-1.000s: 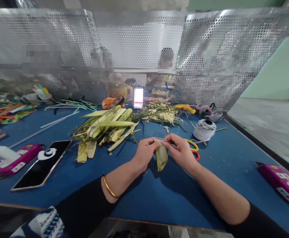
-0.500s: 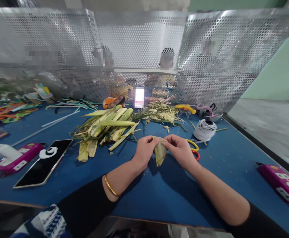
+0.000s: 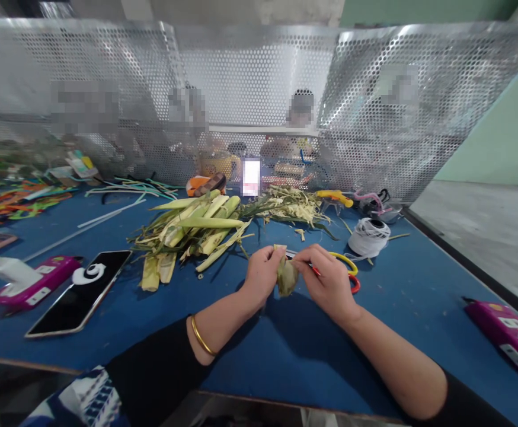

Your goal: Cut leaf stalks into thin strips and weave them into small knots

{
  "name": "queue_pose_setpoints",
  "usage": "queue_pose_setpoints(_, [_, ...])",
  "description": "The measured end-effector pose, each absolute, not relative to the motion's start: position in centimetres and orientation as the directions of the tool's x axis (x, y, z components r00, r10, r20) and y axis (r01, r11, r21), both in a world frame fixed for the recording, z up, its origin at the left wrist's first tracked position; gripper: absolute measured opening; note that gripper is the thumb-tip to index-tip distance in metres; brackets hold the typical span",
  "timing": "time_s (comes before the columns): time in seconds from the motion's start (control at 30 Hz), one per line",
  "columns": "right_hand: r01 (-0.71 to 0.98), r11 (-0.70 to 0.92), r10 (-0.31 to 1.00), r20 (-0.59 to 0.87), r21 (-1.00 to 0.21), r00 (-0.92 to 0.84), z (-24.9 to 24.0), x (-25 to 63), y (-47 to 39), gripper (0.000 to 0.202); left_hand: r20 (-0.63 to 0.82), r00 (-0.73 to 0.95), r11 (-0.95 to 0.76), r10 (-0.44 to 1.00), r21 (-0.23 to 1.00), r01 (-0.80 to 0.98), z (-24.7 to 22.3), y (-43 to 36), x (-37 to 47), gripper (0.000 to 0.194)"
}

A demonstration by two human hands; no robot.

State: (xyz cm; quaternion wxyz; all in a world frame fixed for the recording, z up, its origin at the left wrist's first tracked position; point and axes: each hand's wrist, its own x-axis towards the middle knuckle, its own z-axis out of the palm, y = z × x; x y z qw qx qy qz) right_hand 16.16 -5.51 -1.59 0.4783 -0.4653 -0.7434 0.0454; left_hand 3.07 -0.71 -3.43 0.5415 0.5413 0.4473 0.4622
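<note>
A folded piece of corn husk (image 3: 287,277) hangs between my two hands above the blue table. My left hand (image 3: 261,274) pinches its top left part between thumb and fingers. With thumb and fingertips together, my right hand (image 3: 328,279) grips the husk's right edge. Scissors with yellow and red handles (image 3: 353,274) lie just behind my right hand, partly hidden by it. To the left rests a pile of green corn husks (image 3: 197,222), and behind my hands are shredded husks (image 3: 292,204). A spool of white string (image 3: 369,237) stands to the right.
A phone (image 3: 81,293) and a purple power strip (image 3: 37,281) lie at the left, another purple strip (image 3: 508,335) at the right. A perforated metal screen (image 3: 259,77) rises behind the table (image 3: 330,367). A yellow glue gun (image 3: 335,197) lies near it.
My right hand has shifted from the top of the husk to its right edge. The husk has turned and looks rounder, and more of the scissors shows.
</note>
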Motion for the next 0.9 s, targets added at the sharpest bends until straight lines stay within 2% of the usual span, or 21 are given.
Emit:
queue_pose_setpoints(0.07, [0.612,0.636,0.693,0.697,-0.47,-0.184,-0.9,16.0,-6.3,0.015,0.014,0.141,-0.011,0.99,1.0,-0.025,-3.5,-0.5,2.9,0.035])
queue_pose_setpoints(0.13, [0.523,0.693,0.673,0.706,-0.496,-0.222,-0.1,15.8,-7.3,0.013,-0.027,0.11,0.032,0.994,0.999,-0.042,-3.6,-0.1,2.6,0.034])
queue_pose_setpoints(0.23, [0.236,0.671,0.74,0.657,-0.703,-0.145,1.4,16.1,-8.4,0.014,-0.083,0.047,0.086,0.995,0.995,-0.059,-3.6,0.5,2.3,0.035])
queue_pose_setpoints(0.3, [0.003,0.551,0.831,0.548,-0.835,-0.1,2.1,16.6,-8.5,0.026,-0.113,0.034,0.115,0.993,0.991,-0.072,-3.4,0.6,2.1,0.037])
queue_pose_setpoints(0.33, [-0.054,0.472,0.875,0.475,-0.88,-0.09,2.3,16.9,-8.2,0.03,-0.122,0.045,0.126,0.991,0.988,-0.084,-3.2,0.6,2.1,0.037])
queue_pose_setpoints(0.37, [-0.056,0.398,0.912,0.401,-0.916,-0.086,2.3,17.2,-7.9,0.032,-0.124,0.066,0.131,0.99,0.986,-0.1,-2.9,0.5,2.0,0.037])
queue_pose_setpoints(0.43, [0.101,0.291,0.957,0.289,-0.951,-0.041,1.8,17.4,-6.9,0.027,-0.107,0.103,0.121,0.989,0.983,-0.136,-2.4,0.3,2.0,0.035])
queue_pose_setpoints(0.53, [0.321,0.293,0.956,0.284,-0.901,-0.075,-0.1,16.7,-5.6,0.018,-0.087,0.154,0.117,0.984,0.972,-0.202,-1.9,-0.2,2.1,0.033])
queue_pose_setpoints(0.63, [0.36,0.288,0.956,0.243,-0.888,-0.164,-1.7,15.5,-5.0,0.016,-0.102,0.255,0.165,0.962,0.956,-0.241,-1.8,-0.5,2.4,0.038])
queue_pose_setpoints(0.7, [0.376,0.286,0.958,0.258,-0.882,-0.124,-1.9,15.4,-4.7,0.018,-0.111,0.299,0.185,0.948,0.955,-0.232,-1.7,-0.8,2.5,0.044])
queue_pose_setpoints(0.8, [0.39,0.304,0.916,0.379,-0.869,0.129,-0.5,17.9,-4.1,0.018,-0.122,0.312,0.188,0.942,0.964,-0.19,-1.3,-1.1,2.5,0.051])
queue_pose_setpoints(0.83, [0.396,0.318,0.861,0.438,-0.861,0.259,0.2,19.5,-3.9,0.017,-0.127,0.315,0.188,0.941,0.967,-0.172,-1.2,-1.1,2.5,0.049])
queue_pose_setpoints(0.9, [0.467,0.313,0.669,0.541,-0.827,0.51,1.4,23.6,-3.6,0.017,-0.139,0.325,0.189,0.936,0.973,-0.129,-1.1,-1.2,2.5,0.043])
